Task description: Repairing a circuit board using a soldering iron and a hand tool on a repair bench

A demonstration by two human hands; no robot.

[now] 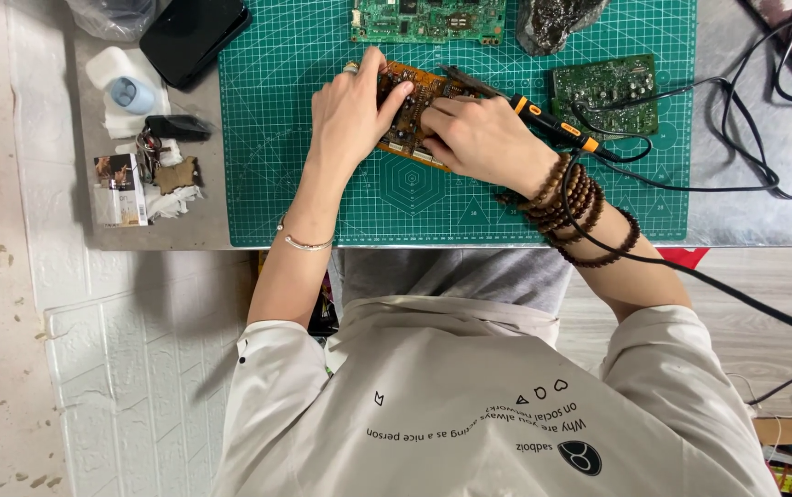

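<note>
**Two hands on an orange circuit board**

Nearest the camera, the person's pale shirt [470, 405] fills the lower frame, both forearms reaching up over the table edge [184, 237]. A thin bracelet [307, 243] rings the left wrist; dark wooden beads [573, 204] wrap the right. On the green cutting mat [304, 184] the left hand [352, 109] closes on the near left edge of the orange circuit board [412, 109], thumb laid across it. The right hand [481, 138] rests on the board's right part and grips a soldering iron [543, 120], its black cord [690, 267] trailing off to the right. Beyond lie a green board [606, 90] to the right, another green board [428, 18] at the mat's far edge, and a black phone [192, 32] far left.
</note>
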